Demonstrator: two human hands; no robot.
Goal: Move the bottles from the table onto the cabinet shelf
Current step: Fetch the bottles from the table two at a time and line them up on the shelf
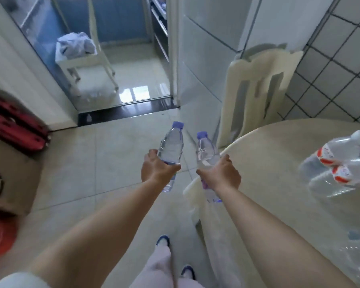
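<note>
I hold two clear water bottles with purple caps in front of me, both upright above the tiled floor. My left hand (157,168) grips the left bottle (172,144) round its middle. My right hand (221,173) grips the right bottle (206,149) the same way, just off the edge of the round cream table (274,163). On the table at the right lies a plastic-wrapped pack of bottles with red-and-white labels (341,163). No cabinet shelf is clearly in view.
A cream chair (256,90) stands by the table against a tiled wall. A doorway ahead opens onto a white cart (85,57) with cloth on it. Cardboard box (10,173) and red items (15,123) sit at the left. My feet are on the floor below.
</note>
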